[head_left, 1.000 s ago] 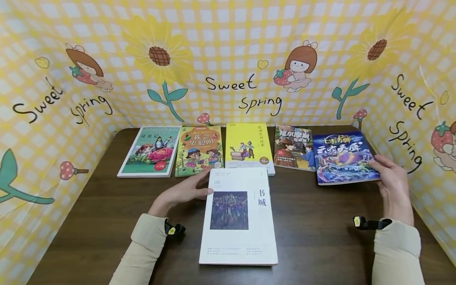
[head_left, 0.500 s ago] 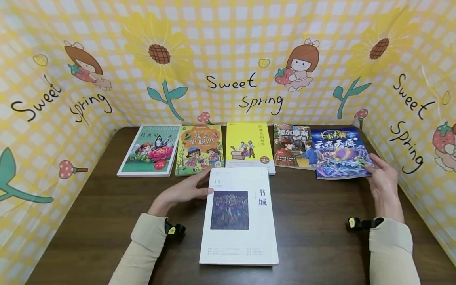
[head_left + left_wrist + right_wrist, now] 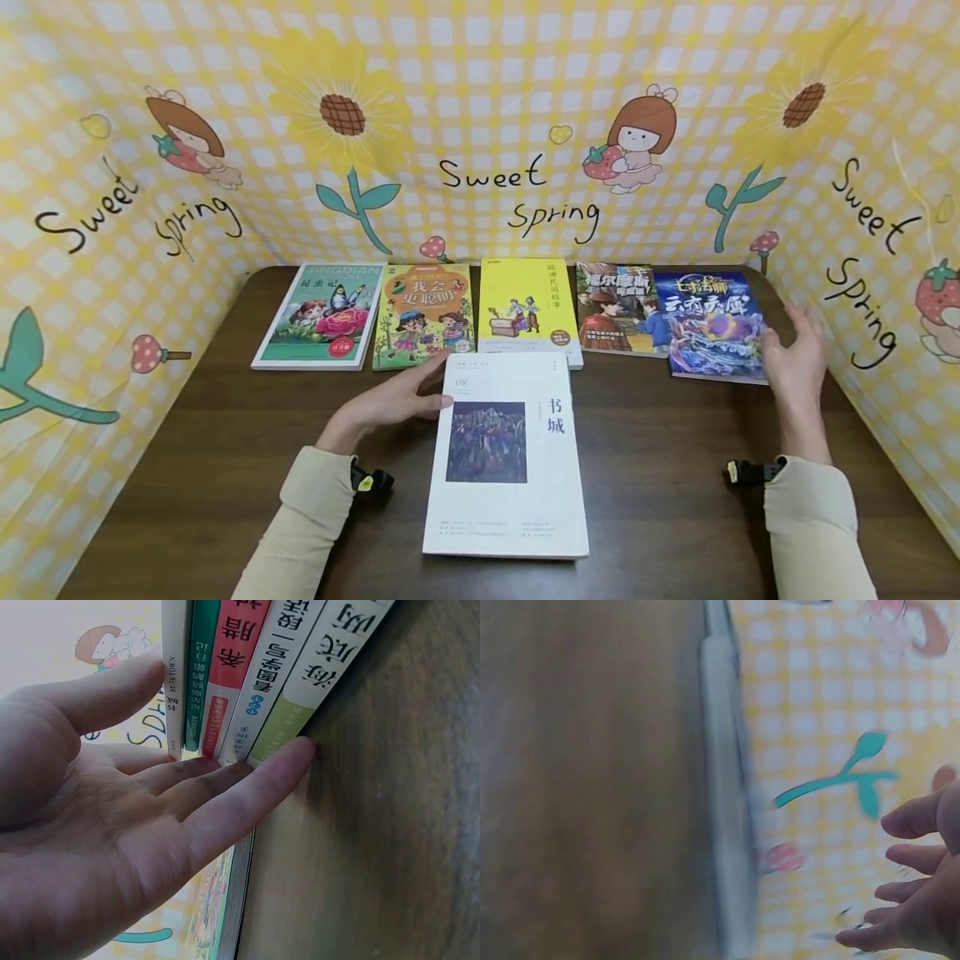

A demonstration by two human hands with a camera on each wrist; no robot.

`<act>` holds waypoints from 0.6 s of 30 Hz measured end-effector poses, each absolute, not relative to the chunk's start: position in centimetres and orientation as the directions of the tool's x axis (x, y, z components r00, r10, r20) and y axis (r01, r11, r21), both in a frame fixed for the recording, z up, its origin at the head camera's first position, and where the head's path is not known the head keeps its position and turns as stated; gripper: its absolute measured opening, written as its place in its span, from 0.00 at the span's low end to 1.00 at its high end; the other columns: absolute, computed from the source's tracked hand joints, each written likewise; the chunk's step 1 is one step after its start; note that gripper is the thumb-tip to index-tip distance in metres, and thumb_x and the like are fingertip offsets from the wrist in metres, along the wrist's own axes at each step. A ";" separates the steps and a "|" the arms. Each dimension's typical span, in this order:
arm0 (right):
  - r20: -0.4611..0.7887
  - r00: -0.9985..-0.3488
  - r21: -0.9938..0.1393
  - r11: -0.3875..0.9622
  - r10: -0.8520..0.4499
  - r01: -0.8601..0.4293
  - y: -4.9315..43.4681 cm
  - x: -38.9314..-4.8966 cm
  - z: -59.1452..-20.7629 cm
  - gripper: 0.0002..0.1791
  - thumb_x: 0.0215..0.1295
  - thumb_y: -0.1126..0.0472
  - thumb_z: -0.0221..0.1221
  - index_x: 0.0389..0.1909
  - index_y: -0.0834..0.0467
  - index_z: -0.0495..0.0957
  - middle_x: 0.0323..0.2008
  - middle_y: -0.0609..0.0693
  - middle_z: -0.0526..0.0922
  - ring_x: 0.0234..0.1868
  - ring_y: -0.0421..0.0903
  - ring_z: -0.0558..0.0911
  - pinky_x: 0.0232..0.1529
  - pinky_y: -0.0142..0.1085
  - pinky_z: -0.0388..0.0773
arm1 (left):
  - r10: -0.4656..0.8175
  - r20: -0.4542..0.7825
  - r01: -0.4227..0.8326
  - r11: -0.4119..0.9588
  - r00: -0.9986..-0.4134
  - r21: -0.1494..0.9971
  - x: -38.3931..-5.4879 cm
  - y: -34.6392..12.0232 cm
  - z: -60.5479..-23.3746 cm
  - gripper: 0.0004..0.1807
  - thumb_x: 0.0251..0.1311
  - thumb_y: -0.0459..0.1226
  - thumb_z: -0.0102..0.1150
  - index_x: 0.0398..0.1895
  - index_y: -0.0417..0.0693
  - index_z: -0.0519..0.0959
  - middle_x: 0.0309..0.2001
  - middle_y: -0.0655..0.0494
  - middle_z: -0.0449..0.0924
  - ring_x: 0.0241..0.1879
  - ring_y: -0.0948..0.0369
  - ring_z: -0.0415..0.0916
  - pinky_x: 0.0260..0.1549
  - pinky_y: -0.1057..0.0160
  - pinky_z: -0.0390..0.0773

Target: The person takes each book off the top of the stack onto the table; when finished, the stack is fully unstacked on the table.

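My left hand (image 3: 388,407) rests against the left side of a stack of books topped by a white book (image 3: 551,492). In the left wrist view its fairly straight fingers (image 3: 232,814) lie across the spines, among them a red-and-white spine (image 3: 238,645) and a green-and-white spine (image 3: 289,712); the thumb touches the white book's edge. My right hand (image 3: 801,375) is beside the right edge of a blue book (image 3: 708,333) that lies flat, its fingers spread. The right wrist view shows those fingers apart from a blurred book edge (image 3: 727,787), with nothing held.
Left of the blue book, a row runs along the back: a detective-style book (image 3: 618,321), a yellow book (image 3: 525,292), an orange-and-green book (image 3: 420,321) and a teal book (image 3: 288,333). A checked cloth (image 3: 495,100) walls the dark wooden table (image 3: 660,483) on three sides.
The blue book has straightened and come to rest close to the detective-style book. My right hand has moved left and let go of it. The left hand stays at the stack.
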State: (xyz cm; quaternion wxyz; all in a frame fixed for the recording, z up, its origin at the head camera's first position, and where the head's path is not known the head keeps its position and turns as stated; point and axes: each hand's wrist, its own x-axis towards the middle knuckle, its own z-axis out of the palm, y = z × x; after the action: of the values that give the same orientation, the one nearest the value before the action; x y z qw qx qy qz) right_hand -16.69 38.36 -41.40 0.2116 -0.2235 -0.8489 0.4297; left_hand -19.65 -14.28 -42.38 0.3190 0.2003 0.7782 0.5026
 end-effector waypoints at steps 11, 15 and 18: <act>0.148 -0.970 -0.752 0.659 0.192 0.016 32.9 -15.2 -36.4 0.32 0.73 0.55 0.50 0.73 0.62 0.56 0.69 0.68 0.58 0.67 0.68 0.60 0.61 0.63 0.59 | 0.625 -0.293 0.023 0.446 -0.723 0.895 -19.8 -14.2 -42.6 0.47 0.66 0.44 0.57 0.78 0.56 0.37 0.77 0.52 0.36 0.74 0.52 0.43 0.54 0.53 0.75; 0.108 -0.993 -0.720 0.686 -0.042 -0.107 29.7 -14.7 -35.5 0.31 0.74 0.54 0.51 0.71 0.66 0.58 0.61 0.70 0.69 0.57 0.69 0.72 0.53 0.61 0.70 | 0.630 -0.285 0.033 0.444 -0.722 0.896 -19.7 -14.2 -42.5 0.47 0.67 0.43 0.57 0.78 0.54 0.37 0.77 0.51 0.36 0.74 0.51 0.40 0.54 0.52 0.75; 0.008 -0.977 -0.729 0.668 -0.211 -0.150 26.6 -14.1 -35.7 0.32 0.73 0.51 0.52 0.70 0.67 0.59 0.54 0.66 0.78 0.49 0.63 0.80 0.47 0.52 0.78 | 0.636 -0.276 0.047 0.442 -0.721 0.896 -19.6 -14.4 -42.4 0.47 0.67 0.43 0.57 0.78 0.53 0.37 0.77 0.50 0.35 0.74 0.50 0.40 0.55 0.51 0.74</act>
State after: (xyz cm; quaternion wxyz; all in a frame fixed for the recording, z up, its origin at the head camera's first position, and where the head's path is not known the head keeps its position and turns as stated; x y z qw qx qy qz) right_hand -14.15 26.60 -35.72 -0.0387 0.0988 -0.9123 0.3955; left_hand -19.63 -14.35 -42.37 0.3052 0.2154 0.7925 0.4821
